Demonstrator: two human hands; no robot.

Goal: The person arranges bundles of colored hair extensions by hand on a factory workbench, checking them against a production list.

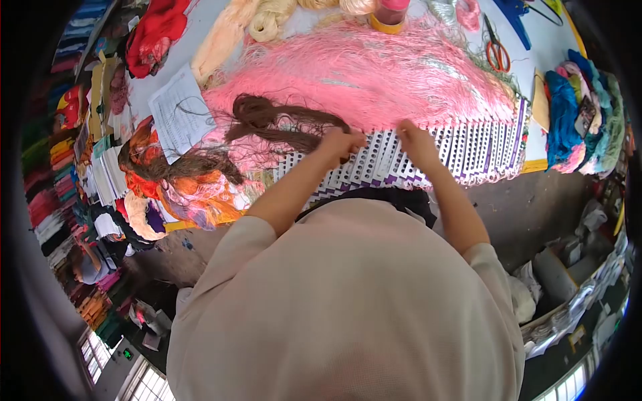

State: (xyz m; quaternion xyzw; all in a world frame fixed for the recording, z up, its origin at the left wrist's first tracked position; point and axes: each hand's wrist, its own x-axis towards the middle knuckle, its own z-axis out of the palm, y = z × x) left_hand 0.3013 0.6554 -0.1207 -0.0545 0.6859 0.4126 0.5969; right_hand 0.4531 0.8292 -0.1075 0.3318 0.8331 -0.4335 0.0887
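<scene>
A row of white punched cards (pixel 381 157) with dark holes and purple marks lies along the table's near edge. Pink thread (pixel 374 77) fans out from the cards across the table. My left hand (pixel 340 147) is closed at the right end of a brown thread skein (pixel 281 119), whose strands run under and into the fingers. To the right, apart from it, my right hand (pixel 417 144) is pinched closed over the upper ends of the cards. Whatever its fingertips hold is too fine to make out.
Orange-handled scissors (pixel 497 55) lie at the back right. A written sheet (pixel 180 113) and multicoloured yarn (pixel 194 194) are at the left, red yarn (pixel 156 33) behind. Blue and green skeins (pixel 582 113) hang at the right edge. A cone of pink thread (pixel 390 17) stands at the back.
</scene>
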